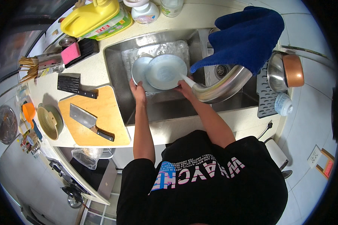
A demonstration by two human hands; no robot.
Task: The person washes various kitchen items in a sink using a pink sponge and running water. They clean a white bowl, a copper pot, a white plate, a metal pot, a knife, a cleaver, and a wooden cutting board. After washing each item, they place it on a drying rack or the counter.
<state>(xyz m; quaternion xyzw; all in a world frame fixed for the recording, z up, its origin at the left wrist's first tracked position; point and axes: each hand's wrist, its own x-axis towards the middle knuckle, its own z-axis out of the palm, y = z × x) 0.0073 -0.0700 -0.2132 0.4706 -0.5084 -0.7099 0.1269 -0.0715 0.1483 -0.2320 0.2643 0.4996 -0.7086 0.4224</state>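
- In the upper middle of the frame, inside the steel sink, I have two round dishes: a front plate and, partly covered by it on the left, a rear dish.
- My left hand grips the rear dish at its lower left rim, thumb on the near face; the fingers behind are mostly hidden from me.
- My right hand appears to grasp the front plate at its lower right rim, though the underside contact is out of sight.
- I'd expect both to be rigid and moderately light, probably ceramic; a knock against the steel, or of one rim on the other, could chip them.
- If the glaze is wet, I'd count on it being slippery, so I'd want the thumb over the rim with fingers spread well beneath, hands on opposite sides.
- The faucet comes in from the right and its pale mouth ends close to the plate's right rim; I cannot tell whether water is running, and I'd mind that edge.
- The front plate is pale blue-white, shallow and broad, with a softly mottled centre and a smooth rim.
- The rear dish has a similar pale tint; its depth and far side escape me.
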